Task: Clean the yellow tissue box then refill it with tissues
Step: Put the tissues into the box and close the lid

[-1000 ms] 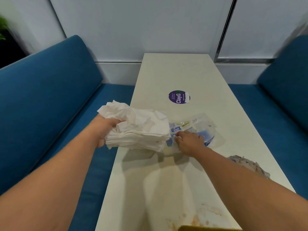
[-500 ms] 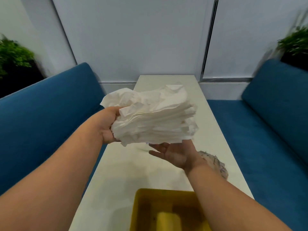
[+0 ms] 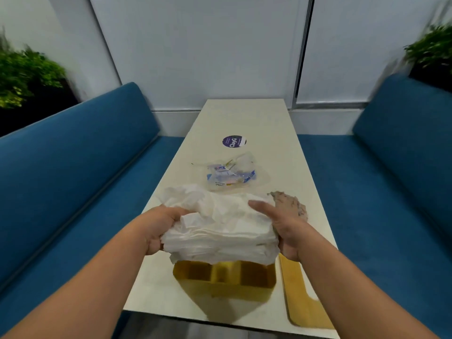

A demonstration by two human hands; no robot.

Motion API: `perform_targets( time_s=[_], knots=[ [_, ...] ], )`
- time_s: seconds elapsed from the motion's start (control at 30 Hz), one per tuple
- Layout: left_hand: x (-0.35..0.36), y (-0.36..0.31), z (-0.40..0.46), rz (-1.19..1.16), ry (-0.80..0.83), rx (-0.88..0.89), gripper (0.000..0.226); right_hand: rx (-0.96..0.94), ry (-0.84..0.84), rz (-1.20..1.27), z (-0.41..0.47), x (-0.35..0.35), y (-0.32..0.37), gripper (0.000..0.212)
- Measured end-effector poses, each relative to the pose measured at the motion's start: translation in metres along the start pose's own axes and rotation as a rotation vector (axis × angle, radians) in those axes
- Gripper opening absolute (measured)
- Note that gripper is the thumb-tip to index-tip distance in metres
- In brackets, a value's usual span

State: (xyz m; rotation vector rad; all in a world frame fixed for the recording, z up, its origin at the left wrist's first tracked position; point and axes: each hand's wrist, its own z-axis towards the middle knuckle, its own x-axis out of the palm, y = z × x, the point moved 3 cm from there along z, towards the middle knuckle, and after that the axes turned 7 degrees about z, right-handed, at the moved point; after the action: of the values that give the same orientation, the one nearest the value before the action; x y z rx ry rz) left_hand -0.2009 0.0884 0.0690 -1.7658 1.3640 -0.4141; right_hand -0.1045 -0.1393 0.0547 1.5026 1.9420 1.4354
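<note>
Above the open yellow tissue box (image 3: 223, 277), the white tissue stack (image 3: 220, 228) has come down from mid-air. Left hand (image 3: 160, 227) and right hand (image 3: 285, 226) grip its ends; insertion comes next

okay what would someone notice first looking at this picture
Two hands, left hand and right hand, hold a thick stack of white tissues just above the open yellow tissue box at the table's near end. Behind it lies an empty plastic wrapper.

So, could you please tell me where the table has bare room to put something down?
Bare: the far end of the cream table beyond the round purple sticker. Crowded: the near half, with clear plastic wrapper, open yellow tissue box and flat yellow lid.
</note>
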Motion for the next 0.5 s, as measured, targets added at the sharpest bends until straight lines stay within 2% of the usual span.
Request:
perform_targets(
  time_s=[0.03,0.1,0.27,0.33,0.5],
  knots=[
    [0.001,0.004,-0.002,0.018,-0.015,-0.005,0.027,0.006,-0.039,-0.051,0.001,-0.001,-0.007,0.069],
    [0.003,0.012,-0.008,0.052,-0.054,-0.001,0.025,-0.013,-0.093,-0.129,0.003,-0.004,-0.021,0.065],
    [0.01,0.019,-0.013,0.152,-0.107,0.078,0.019,-0.071,-0.125,-0.232,0.006,-0.003,-0.038,0.028],
    [0.012,0.019,-0.01,0.199,-0.122,0.095,0.022,-0.076,-0.173,-0.306,0.008,-0.001,-0.043,0.03],
    [0.016,0.022,0.003,0.405,-0.165,0.074,0.049,-0.075,-0.302,-0.633,0.01,0.004,-0.043,0.044]
  ],
)
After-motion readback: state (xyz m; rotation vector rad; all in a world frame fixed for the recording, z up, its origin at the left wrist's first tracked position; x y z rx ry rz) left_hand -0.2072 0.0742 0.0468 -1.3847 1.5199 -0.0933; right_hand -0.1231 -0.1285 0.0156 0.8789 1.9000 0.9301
